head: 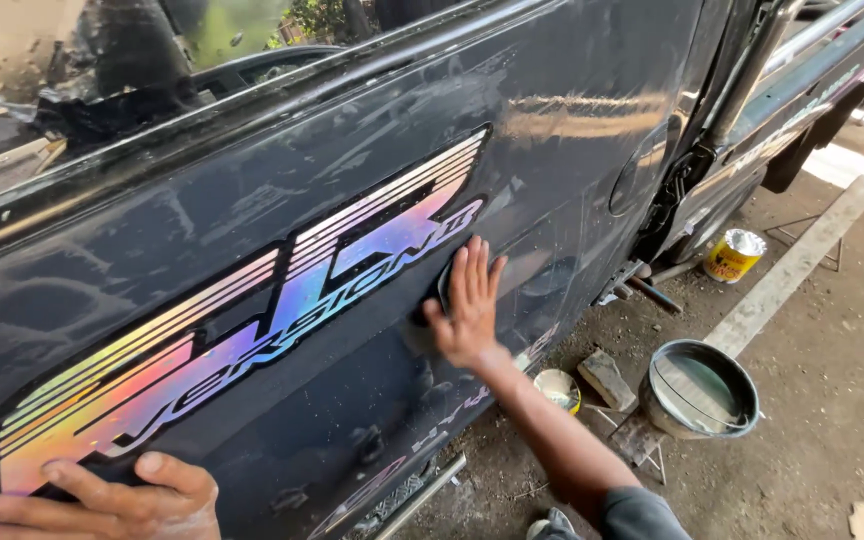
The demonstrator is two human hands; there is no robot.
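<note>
Right hand (467,300) and left hand (102,500) lie flat, grips open, on a black metal panel (572,120). Rubbing could scuff the rainbow holographic decal (252,320) beside them.

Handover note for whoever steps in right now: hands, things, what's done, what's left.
Left hand: flat on the dark panel, fingers open, at the lower left end of the decal.
Right hand: flat on the panel just right of the decal, fingers spread. A dark pad seems to sit under the palm.
On the ground: bucket, small tub, yellow can.
Done: the decal is on the panel, which shows dull swirl marks.
Left: cannot tell from this view.
</note>
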